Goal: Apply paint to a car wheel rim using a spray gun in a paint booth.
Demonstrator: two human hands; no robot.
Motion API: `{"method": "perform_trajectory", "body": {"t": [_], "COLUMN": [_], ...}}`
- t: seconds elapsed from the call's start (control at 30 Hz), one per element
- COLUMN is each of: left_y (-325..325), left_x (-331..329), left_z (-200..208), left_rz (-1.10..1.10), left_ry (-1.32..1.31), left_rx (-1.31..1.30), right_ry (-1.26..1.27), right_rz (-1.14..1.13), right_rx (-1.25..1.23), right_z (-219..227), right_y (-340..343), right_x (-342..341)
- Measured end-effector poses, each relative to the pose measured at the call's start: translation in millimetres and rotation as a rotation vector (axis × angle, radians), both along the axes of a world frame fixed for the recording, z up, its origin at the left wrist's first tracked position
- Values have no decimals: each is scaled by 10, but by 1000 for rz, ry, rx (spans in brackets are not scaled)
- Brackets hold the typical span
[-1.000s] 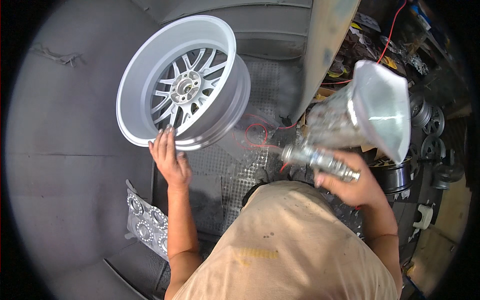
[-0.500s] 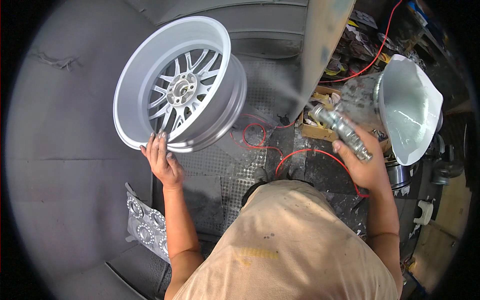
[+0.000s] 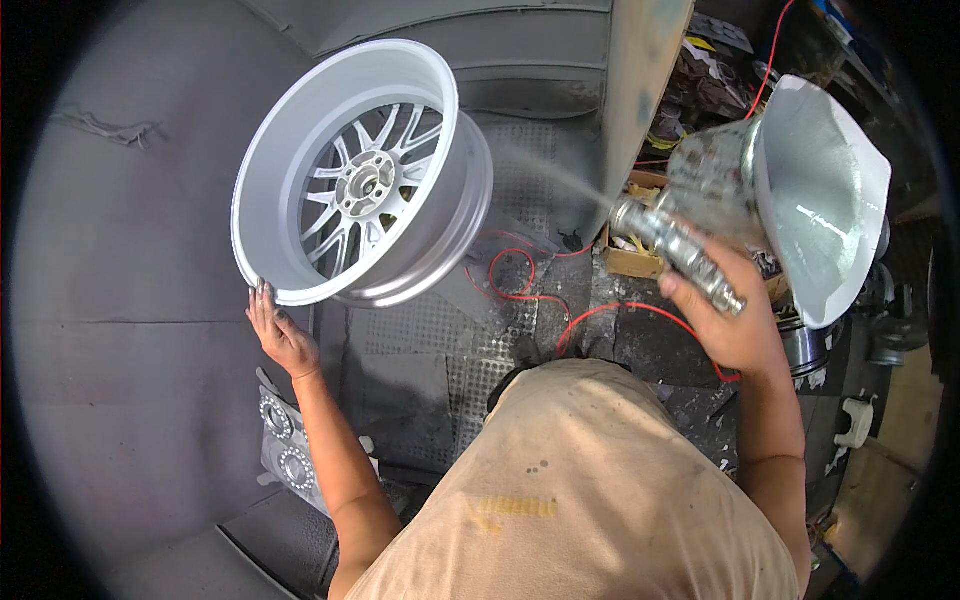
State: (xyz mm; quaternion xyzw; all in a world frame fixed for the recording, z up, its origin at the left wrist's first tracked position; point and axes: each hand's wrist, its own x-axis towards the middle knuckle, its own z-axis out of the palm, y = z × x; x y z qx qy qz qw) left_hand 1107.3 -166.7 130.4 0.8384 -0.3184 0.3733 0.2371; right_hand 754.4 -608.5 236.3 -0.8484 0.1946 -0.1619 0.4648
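A silver alloy wheel rim [image 3: 440, 200] hangs tilted at upper left, its spokes and hub turned toward me. My left hand [image 3: 282, 332] touches the rim's lower left lip with outstretched fingertips. At right, my right hand [image 3: 728, 300] is wrapped round a spray gun [image 3: 672, 250] whose nozzle points left toward the rim. A thin mist streams from the nozzle. Attached to the gun is a paint cup with a wide white paper funnel [image 3: 815, 215], wet with silver paint inside. What supports the rim is out of sight.
A red hose [image 3: 650, 310] curls over the grimy, perforated floor. A cardboard box [image 3: 632, 262] and cluttered shelves stand behind the gun, beside an upright board [image 3: 645, 90]. Grey walls [image 3: 150, 220] enclose the left. Below my left hand lies a panel with round rings [image 3: 290, 440].
My left hand has slid left along the rim's lip, and the rim has turned slightly. The spray gun has shifted a little up and left, and its mist shows more clearly.
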Motion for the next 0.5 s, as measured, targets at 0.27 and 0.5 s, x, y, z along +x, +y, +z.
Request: {"method": "perform_trajectory", "body": {"t": [0.27,0.5], "left_y": [-631,-1143], "left_x": [-706,-954], "left_z": [84,207], "left_rz": [-76,-77], "left_ry": [83,91], "left_rx": [130,172], "right_ry": [34,81], "right_rz": [217,325], "right_rx": [404,14], "right_z": [-79,-146], "right_y": [285,253], "right_x": [-84,-162]}}
